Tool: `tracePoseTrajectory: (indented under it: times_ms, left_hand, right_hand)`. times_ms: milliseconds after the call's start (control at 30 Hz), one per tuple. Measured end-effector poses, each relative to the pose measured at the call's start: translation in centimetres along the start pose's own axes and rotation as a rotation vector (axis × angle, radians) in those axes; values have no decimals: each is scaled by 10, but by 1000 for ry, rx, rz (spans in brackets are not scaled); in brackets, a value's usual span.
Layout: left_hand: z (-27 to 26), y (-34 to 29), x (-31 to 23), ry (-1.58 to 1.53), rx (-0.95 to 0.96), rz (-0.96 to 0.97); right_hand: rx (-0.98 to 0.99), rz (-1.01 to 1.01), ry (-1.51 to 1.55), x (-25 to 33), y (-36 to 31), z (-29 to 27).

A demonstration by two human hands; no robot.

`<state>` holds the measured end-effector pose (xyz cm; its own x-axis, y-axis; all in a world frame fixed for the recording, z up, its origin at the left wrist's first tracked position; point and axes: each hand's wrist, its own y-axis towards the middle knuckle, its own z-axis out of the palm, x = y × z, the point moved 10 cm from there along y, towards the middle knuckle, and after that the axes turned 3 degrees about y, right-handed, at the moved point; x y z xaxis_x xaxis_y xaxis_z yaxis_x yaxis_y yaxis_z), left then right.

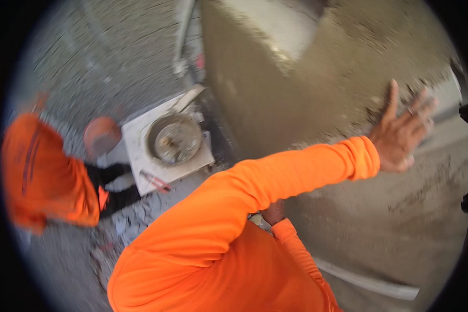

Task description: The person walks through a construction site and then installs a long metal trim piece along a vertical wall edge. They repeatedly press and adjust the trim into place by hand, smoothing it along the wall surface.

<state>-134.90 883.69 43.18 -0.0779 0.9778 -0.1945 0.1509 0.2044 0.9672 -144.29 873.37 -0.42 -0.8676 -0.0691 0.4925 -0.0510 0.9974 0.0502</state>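
Note:
My left hand (400,136) is spread flat against a rough, grey-brown plastered wall (296,88), fingers apart and holding nothing; a ring shows on one finger. Its orange sleeve (275,177) stretches across the picture from the lower left. My right hand (273,211) sits tucked under that arm near my chest. Only a small part of it shows beyond the orange cuff, and I cannot make out whether it holds anything.
Another person in orange (41,171) with an orange helmet (102,135) crouches at the left. Beside them a round metal pan (174,139) sits on a white square board (140,171), with a red-handled tool (155,181) on it. Rubble (125,221) litters the ground. A pale strip (369,283) lies at lower right.

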Motion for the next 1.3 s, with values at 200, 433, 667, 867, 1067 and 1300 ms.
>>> tracePoseTrajectory:
  times_ms: [200, 433, 667, 867, 1067, 1300]
  left_hand:
    - [1, 12, 4, -117, 43, 1]
    - [0, 11, 0, -183, 38, -47]
    - [-29, 19, 4, -202, -74, 150]
    - [-58, 58, -59, -176, -71, 1154]
    - [-12, 73, -92, 112, 387, 1606]
    - [78, 67, -62, 361, 856, 1374]
  right_hand:
    - [-1096, 362, 396, -5, -22, -156]
    - [-1121, 284, 635, -37, 5, -310]
    - [-1024, 211, 825, -45, 24, -323]
    - [-1010, 196, 772, -51, 20, -324]
    - [-946, 219, 705, -58, 20, -322]
    - [-944, 296, 661, -62, 22, -320]
